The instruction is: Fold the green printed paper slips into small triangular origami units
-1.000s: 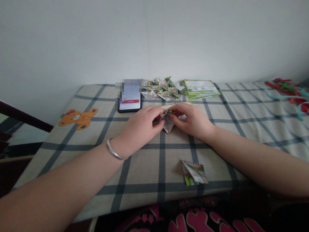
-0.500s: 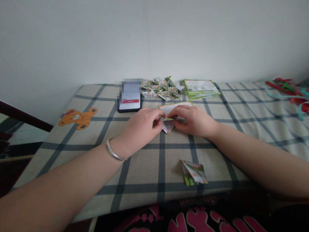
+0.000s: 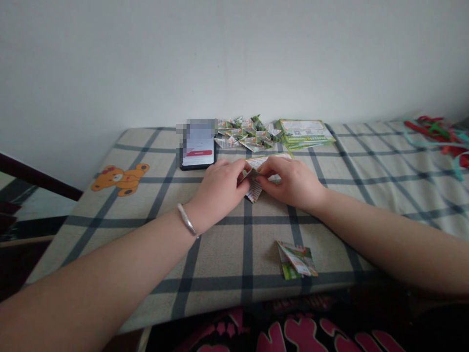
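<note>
1. Pinching a small folded paper (image 3: pixel 253 192) between them, the left hand (image 3: pixel 224 188) and the right hand (image 3: pixel 296 183) meet with fingertips close together; each thumb and forefinger is pressed on the paper, whose pointed end faces the wearer.
2. Just beyond the grip, partly covered by the fingers, a printed sheet (image 3: pixel 258 161) lies flat.
3. Behind that sheet, a pile of folded paper pieces (image 3: pixel 249 135) spreads out, all green, white and orange.
4. Beyond the grip to the left, a phone (image 3: pixel 198 152) with a lit screen lies just beside the pile; beyond to the right is a stack of printed sheets (image 3: pixel 306 131).
5. Nearer the wearer than the grip, and a little right, sits a separate folded piece (image 3: pixel 298 260).
6. Well left of the grip is an orange bear figure (image 3: pixel 122 180); far right, tangled ribbons (image 3: pixel 437 133) lie on the checked tablecloth (image 3: pixel 220 259).
</note>
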